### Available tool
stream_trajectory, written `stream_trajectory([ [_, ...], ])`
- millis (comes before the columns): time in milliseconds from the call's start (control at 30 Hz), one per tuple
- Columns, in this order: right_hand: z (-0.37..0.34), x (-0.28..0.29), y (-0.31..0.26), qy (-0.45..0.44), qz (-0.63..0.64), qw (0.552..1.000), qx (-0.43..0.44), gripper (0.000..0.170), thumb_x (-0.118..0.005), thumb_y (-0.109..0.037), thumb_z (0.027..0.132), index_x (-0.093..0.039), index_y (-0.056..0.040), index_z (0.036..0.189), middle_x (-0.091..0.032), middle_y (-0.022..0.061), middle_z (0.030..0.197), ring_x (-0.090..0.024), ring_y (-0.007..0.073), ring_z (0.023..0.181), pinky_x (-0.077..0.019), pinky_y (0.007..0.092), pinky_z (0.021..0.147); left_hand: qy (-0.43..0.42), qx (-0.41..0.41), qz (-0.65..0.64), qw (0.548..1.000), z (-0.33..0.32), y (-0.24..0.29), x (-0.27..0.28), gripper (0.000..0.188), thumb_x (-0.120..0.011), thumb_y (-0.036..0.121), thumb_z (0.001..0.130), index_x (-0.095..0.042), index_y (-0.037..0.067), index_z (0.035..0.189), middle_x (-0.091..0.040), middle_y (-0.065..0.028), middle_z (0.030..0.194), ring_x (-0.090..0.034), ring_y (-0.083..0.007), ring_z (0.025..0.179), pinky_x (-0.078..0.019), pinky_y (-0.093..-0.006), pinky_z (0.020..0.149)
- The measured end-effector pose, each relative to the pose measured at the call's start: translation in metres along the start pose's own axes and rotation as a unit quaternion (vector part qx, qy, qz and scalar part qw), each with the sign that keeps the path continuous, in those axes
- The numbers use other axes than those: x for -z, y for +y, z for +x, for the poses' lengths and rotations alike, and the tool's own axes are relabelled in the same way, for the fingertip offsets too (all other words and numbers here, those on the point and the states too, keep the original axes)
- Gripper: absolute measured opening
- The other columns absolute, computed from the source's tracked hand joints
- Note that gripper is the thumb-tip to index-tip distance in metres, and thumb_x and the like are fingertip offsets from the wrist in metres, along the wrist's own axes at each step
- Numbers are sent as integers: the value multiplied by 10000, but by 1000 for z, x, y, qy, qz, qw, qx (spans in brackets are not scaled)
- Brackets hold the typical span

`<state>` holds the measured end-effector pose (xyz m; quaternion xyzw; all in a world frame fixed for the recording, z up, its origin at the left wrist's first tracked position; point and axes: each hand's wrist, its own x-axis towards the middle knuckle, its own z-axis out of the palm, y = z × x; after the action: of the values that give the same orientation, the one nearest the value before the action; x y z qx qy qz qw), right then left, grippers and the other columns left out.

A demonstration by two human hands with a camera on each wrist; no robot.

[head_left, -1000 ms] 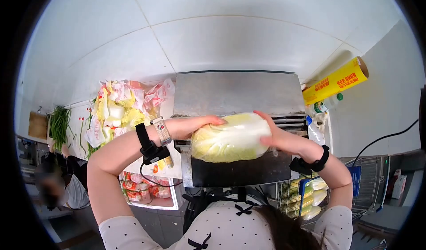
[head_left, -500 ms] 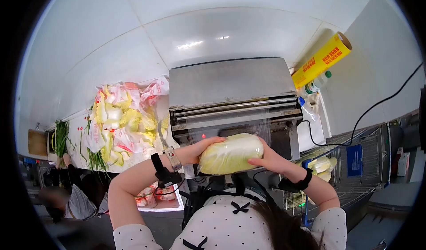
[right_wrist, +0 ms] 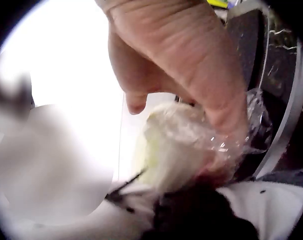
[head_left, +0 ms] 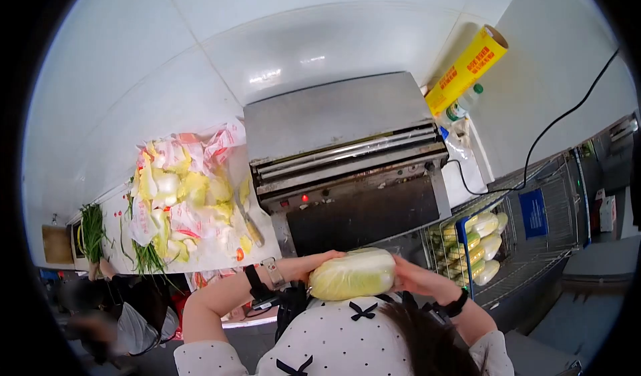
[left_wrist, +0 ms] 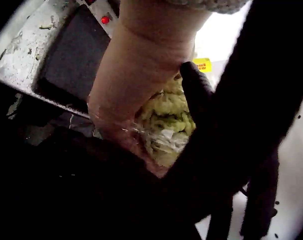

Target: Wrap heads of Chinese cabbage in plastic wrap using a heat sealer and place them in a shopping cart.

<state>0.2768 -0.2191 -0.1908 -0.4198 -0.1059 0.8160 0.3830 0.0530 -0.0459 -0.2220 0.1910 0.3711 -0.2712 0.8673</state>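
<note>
Cabbage (head_left: 352, 274): one head, wrapped in clear film, held lengthwise across the scene between both hands. Position: near side of the wrapping machine (head_left: 337, 119), just in front of the dotted top (head_left: 334, 336); contact with the top cannot be told. Leafy yellow-green end points left, white stem end right.

Left hand (head_left: 315, 264): grips the leafy end, lying along its left and far side; cabbage sits to the right of the palm. Left wrist view dark; crinkled leaves under film show right beside the hand, most fingers hidden.

Right hand (head_left: 415, 279): grips the stem end from the right, thumb and fingers spread around it; cabbage lies to the left of the palm. Right wrist view shows loose film (right_wrist: 260, 120) bunched beside the hand.

Surroundings. Dark plate (head_left: 364, 216) of the machine lies beyond the cabbage; a red light (head_left: 305, 198) glows at its far left. Left counter: loose leaves (head_left: 193, 189) with crumpled wrappers, knife (head_left: 252, 229) near their right edge, green stalks (head_left: 93, 232) farther left. Far right: yellow roll (head_left: 467, 69) leaning, bottle (head_left: 461, 107) beside it. Right: wire cart (head_left: 554, 226) holding more cabbages (head_left: 491, 246).
</note>
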Motion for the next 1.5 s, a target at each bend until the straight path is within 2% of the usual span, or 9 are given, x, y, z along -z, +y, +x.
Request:
stream_trajectory([
  [200, -105, 28, -36, 256, -246, 915, 191, 460, -513, -272, 901, -416, -14, 1269, -485, 118, 1257, -504, 230, 1128, -419, 335, 934, -40, -71, 228, 970, -16, -13, -3, 534, -548, 406, 854, -502, -2, 1195, -595, -77, 1084, -567, -117, 949, -453, -245, 830],
  [300, -74, 45, -48, 133, -77, 924, 350, 415, -331, -253, 967, -403, 58, 1232, -506, 209, 1208, -489, 278, 1150, -374, 385, 1001, -35, -118, 374, 919, -29, -8, -16, 527, -603, 360, 825, -522, -34, 1167, -601, -82, 1058, -561, -115, 932, -448, -241, 813],
  [500, 60, -19, -54, -103, -403, 909, -37, 827, -73, -650, 868, -345, -30, 1342, -397, 201, 1333, -374, 271, 1253, -289, 347, 1031, -4, -107, 471, 876, -44, -9, -41, 538, -643, 345, 794, -531, -29, 1163, -608, -95, 1029, -560, -140, 932, -443, -261, 820],
  [700, 55, -81, -29, -144, -560, 816, -29, 574, -487, -423, 879, -416, -7, 1267, -514, 144, 1210, -495, 232, 1100, -370, 316, 936, 21, -138, 481, 865, -56, -24, -25, 704, -569, 499, 801, -445, -20, 1260, -539, -136, 1172, -502, -177, 1075, -376, -272, 917],
  [867, 53, -51, -32, -190, -486, 853, 0, 622, -572, -398, 824, -406, -10, 1281, -526, 129, 1187, -507, 195, 1074, -398, 320, 909, -9, -107, 399, 911, -68, -16, 0, 532, -490, 396, 895, -470, -41, 1198, -549, -79, 1079, -482, -145, 971, -390, -265, 859],
  [1167, 23, 17, -37, -161, -253, 954, 3, 881, -620, -595, 723, -366, 4, 1317, -477, 98, 1270, -459, 171, 1159, -364, 310, 973, 348, -260, 562, 704, -164, -1, -62, 310, -560, 288, 854, -616, 50, 1045, -640, -124, 947, -620, -230, 847, -484, -309, 713],
  [1300, 4, 48, -30, -112, -148, 982, 41, 901, -623, -611, 711, -361, -1, 1320, -459, 107, 1296, -454, 194, 1182, -352, 321, 993, 233, -516, 541, 622, -123, -24, -82, 208, -659, 124, 781, -622, 47, 970, -617, -99, 904, -600, -239, 836, -471, -306, 714],
  [1433, -7, 41, -37, 59, -60, 995, -44, 805, -618, -534, 758, -367, -13, 1317, -451, 112, 1306, -449, 205, 1194, -351, 331, 999, 274, -563, 564, 539, -68, -30, -103, 465, -724, 241, 708, -532, 49, 1086, -502, -105, 1059, -481, -281, 985, -399, -354, 846],
  [1500, -16, 52, -35, -57, -71, 995, 29, 713, -593, -466, 803, -373, -21, 1315, -449, 109, 1308, -449, 195, 1193, -356, 332, 996, 300, -577, 565, 508, -53, -28, -113, 451, -725, 259, 702, -535, 51, 1055, -503, -98, 1043, -477, -271, 981, -385, -357, 850],
])
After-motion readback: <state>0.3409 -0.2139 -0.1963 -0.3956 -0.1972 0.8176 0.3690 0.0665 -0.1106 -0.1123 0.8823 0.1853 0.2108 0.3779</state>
